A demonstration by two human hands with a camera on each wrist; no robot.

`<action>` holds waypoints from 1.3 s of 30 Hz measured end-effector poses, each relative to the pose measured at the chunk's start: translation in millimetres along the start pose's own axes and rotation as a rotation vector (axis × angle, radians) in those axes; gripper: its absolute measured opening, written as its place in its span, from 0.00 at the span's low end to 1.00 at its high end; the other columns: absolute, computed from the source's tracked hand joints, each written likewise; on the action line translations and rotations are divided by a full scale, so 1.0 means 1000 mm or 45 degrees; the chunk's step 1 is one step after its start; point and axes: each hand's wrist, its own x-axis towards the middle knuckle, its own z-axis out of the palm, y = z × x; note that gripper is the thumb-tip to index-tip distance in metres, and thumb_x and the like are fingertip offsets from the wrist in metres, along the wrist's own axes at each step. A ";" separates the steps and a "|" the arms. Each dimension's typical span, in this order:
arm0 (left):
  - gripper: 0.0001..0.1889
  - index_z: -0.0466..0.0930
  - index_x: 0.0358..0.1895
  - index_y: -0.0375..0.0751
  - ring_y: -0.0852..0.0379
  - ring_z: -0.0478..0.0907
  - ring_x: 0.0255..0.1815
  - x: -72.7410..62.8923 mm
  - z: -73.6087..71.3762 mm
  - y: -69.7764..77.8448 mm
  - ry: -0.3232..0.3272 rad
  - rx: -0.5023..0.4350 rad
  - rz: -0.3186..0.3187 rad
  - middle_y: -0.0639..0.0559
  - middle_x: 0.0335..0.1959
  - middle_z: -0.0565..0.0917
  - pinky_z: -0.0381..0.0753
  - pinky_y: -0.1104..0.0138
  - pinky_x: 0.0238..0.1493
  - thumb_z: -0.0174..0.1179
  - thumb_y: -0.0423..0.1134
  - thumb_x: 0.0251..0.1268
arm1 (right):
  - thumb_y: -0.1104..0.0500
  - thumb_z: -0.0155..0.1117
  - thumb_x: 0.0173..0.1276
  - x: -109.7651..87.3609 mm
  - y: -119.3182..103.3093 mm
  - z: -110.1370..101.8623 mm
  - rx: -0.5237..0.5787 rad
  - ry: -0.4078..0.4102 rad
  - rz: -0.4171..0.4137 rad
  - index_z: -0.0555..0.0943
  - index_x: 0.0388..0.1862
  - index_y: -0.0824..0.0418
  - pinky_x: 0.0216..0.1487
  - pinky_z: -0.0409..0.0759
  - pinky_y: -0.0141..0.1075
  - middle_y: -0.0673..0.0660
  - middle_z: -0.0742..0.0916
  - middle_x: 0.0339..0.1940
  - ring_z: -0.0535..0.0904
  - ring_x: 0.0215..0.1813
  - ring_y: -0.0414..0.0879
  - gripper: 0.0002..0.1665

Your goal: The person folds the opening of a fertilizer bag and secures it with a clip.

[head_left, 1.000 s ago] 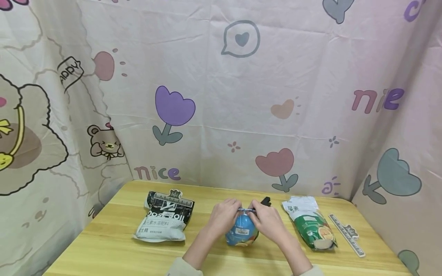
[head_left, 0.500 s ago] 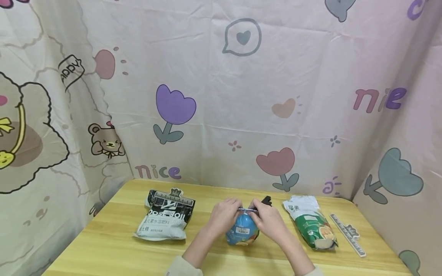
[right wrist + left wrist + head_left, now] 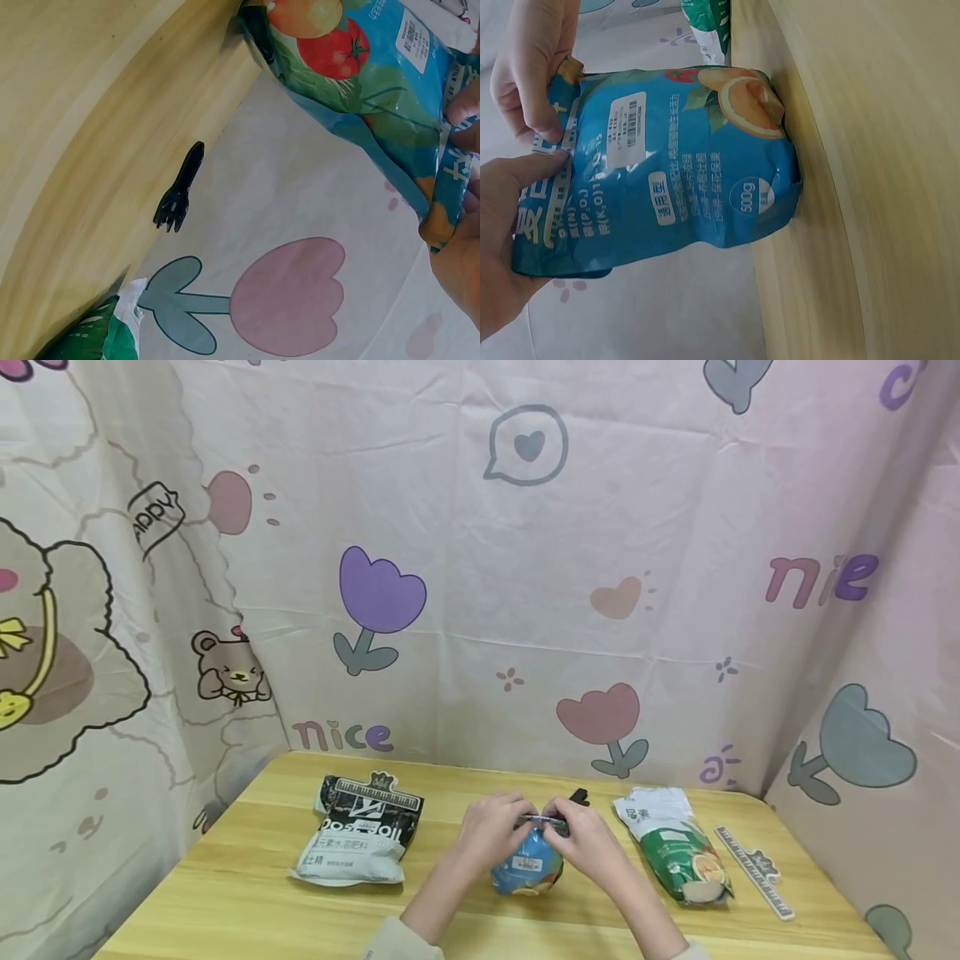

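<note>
Presently, far left on the wooden counter (image 3: pixel 225 860), find a black-and-white bag (image 3: pixel 352 852) lying down, with a white piano-key clip (image 3: pixel 377 794) across its upper end. Nearer the middle, see the left grip (image 3: pixel 491 827) pinching the folded top of a blue bag (image 3: pixel 525 867). Find that bag standing upright on the counter between both grips, with a barcode label (image 3: pixel 626 130) and an orange-slice print (image 3: pixel 751 107) on its front. Next, see the right grip (image 3: pixel 583 835) pinching the same fold at its other end. Just beyond, note a small black fork-shaped piece (image 3: pixel 180 187), partly hidden in the head view. Farther right, see a green-and-white bag (image 3: pixel 675 852) lying slanted; just beside it, rightmost, a second clip (image 3: pixel 755 872) flat and slanting. Behind, notice a pale curtain (image 3: pixel 487 568) printed with flowers.
</note>
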 end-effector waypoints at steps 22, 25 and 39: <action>0.01 0.82 0.23 0.46 0.70 0.59 0.13 0.001 0.005 0.004 0.168 -0.006 -0.011 0.61 0.18 0.75 0.52 0.82 0.12 0.65 0.37 0.44 | 0.68 0.63 0.51 0.002 -0.002 0.005 -0.088 0.048 0.025 0.76 0.26 0.57 0.20 0.71 0.27 0.45 0.79 0.22 0.70 0.20 0.33 0.08; 0.02 0.82 0.22 0.46 0.71 0.53 0.13 0.002 0.007 0.005 0.201 0.001 -0.023 0.61 0.16 0.73 0.49 0.81 0.11 0.66 0.36 0.43 | 0.67 0.63 0.49 0.002 -0.001 0.007 -0.136 0.102 0.004 0.75 0.24 0.56 0.17 0.68 0.26 0.44 0.78 0.20 0.67 0.18 0.32 0.08; 0.03 0.82 0.21 0.48 0.72 0.52 0.12 0.003 0.009 0.010 0.190 0.003 -0.109 0.62 0.17 0.75 0.49 0.80 0.10 0.67 0.37 0.45 | 0.68 0.62 0.49 0.001 0.001 0.008 -0.170 0.152 -0.049 0.75 0.24 0.56 0.15 0.64 0.25 0.43 0.76 0.18 0.63 0.16 0.31 0.08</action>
